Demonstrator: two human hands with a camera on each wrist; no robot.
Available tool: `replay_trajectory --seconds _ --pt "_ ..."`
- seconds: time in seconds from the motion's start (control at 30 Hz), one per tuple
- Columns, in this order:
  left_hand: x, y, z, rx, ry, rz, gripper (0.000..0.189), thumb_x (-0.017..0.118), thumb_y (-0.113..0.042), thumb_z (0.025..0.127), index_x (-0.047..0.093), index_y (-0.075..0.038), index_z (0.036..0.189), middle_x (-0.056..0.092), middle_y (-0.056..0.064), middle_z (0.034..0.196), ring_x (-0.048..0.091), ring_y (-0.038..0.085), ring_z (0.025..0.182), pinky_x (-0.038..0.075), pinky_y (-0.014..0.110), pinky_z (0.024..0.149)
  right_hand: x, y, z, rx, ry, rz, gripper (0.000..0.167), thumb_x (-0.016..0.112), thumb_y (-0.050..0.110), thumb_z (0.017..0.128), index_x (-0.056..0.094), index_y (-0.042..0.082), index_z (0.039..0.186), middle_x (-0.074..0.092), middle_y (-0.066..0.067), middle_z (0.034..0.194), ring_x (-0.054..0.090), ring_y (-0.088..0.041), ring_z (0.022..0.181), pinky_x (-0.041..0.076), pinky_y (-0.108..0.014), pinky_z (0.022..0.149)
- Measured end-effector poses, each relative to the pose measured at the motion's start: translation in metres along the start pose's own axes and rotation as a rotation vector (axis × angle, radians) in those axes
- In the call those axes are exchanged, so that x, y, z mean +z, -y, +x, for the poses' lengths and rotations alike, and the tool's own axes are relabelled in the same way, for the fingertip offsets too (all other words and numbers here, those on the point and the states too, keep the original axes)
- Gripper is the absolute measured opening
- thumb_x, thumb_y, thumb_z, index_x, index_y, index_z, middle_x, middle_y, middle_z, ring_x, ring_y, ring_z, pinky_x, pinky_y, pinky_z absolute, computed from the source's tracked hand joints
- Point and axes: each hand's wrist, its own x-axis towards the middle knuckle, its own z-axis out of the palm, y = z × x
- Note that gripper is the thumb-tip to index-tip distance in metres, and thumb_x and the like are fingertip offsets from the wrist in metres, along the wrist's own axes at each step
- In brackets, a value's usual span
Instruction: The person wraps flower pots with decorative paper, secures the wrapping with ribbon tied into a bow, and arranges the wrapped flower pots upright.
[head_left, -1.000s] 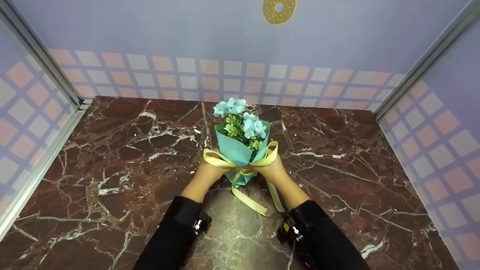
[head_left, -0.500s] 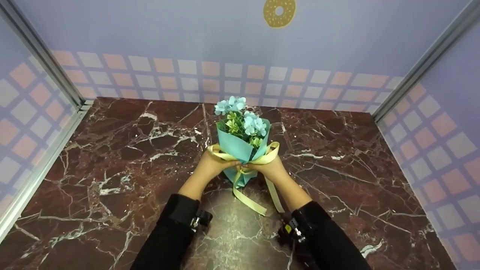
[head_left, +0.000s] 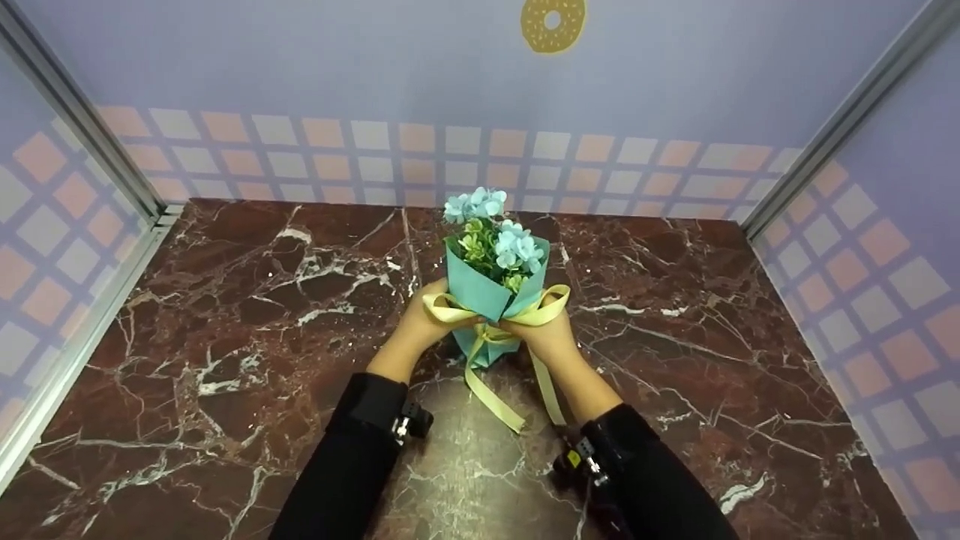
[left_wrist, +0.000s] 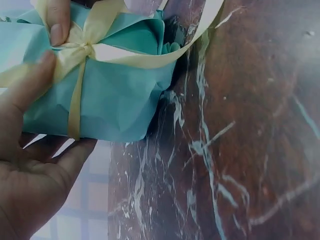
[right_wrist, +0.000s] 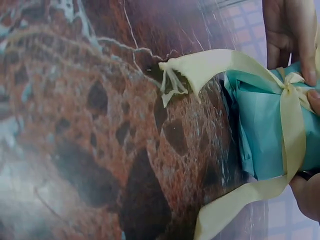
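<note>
A small bouquet [head_left: 480, 289] of pale blue flowers and green leaves, wrapped in teal paper, stands upright between both hands in the head view. A yellow ribbon [left_wrist: 86, 49] is tied round its lower part in a bow, its tails hanging toward the person. My left hand [head_left: 426, 319] grips the wrapping from the left, thumb in front near the knot and fingers behind. From the other side my right hand [head_left: 551, 334] holds it, thumb also by the knot. In the right wrist view, the teal wrapping [right_wrist: 260, 130] shows the loose ribbon tails beside it.
The bouquet is over a dark red marble tabletop [head_left: 262, 360] with white veins. Lilac walls [head_left: 337, 67] with pink and white squares enclose it at the back and both sides. Metal strips [head_left: 82, 120] run along the corners.
The bouquet has shifted slightly right and upward in the head view, with both hands still round it. The left hand has moved right along with it.
</note>
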Motion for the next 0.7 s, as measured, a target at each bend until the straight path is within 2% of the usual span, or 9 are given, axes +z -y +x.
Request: replay_trajectory --seconds 0.13,0.23,0.37,0.53,0.7 --pt "0.004 0.000 0.005 0.009 -0.011 0.065 0.064 0.084 -0.025 0.076 0.058 -0.001 0.130 0.063 0.017 0.124 0.058 0.034 0.115 0.048 0.044 0.096 -0.001 -0.003 0.003 -0.004 -0.003 0.006 0.061 0.090 0.007 0.064 0.063 -0.005 0.118 0.067 -0.014 0.111 0.062 -0.027 0.103 0.052 -0.040 0.087" --pt "0.006 0.000 0.008 0.038 -0.039 0.104 0.058 0.082 -0.028 0.077 0.063 -0.001 0.124 0.066 0.018 0.118 0.061 0.034 0.110 0.050 0.044 0.093 -0.002 -0.005 0.003 -0.012 -0.019 -0.035 0.054 0.089 0.007 0.065 0.065 -0.006 0.112 0.069 -0.014 0.106 0.063 -0.026 0.098 0.053 -0.039 0.082" --pt "0.006 0.002 0.010 0.040 -0.059 0.115 0.051 0.082 -0.029 0.076 0.067 -0.001 0.116 0.068 0.017 0.111 0.064 0.033 0.103 0.052 0.044 0.088 -0.001 -0.007 0.002 -0.041 -0.023 -0.056 0.048 0.087 0.004 0.066 0.067 -0.006 0.108 0.070 -0.015 0.102 0.065 -0.026 0.094 0.054 -0.038 0.079" --pt "0.004 0.005 0.014 0.035 -0.041 0.114 0.053 0.084 -0.028 0.075 0.068 -0.004 0.119 0.069 0.014 0.114 0.063 0.031 0.106 0.052 0.041 0.090 0.003 -0.008 0.001 -0.077 -0.039 -0.077 0.043 0.089 0.007 0.066 0.068 -0.005 0.100 0.070 -0.013 0.095 0.065 -0.025 0.088 0.054 -0.038 0.077" --pt "0.002 0.009 0.017 0.017 -0.007 0.096 0.053 0.086 -0.024 0.072 0.069 -0.003 0.118 0.069 0.014 0.114 0.063 0.031 0.106 0.052 0.041 0.090 0.009 -0.009 -0.001 -0.074 -0.066 -0.081 0.045 0.091 0.010 0.064 0.069 -0.005 0.100 0.071 -0.013 0.094 0.067 -0.026 0.087 0.056 -0.039 0.077"
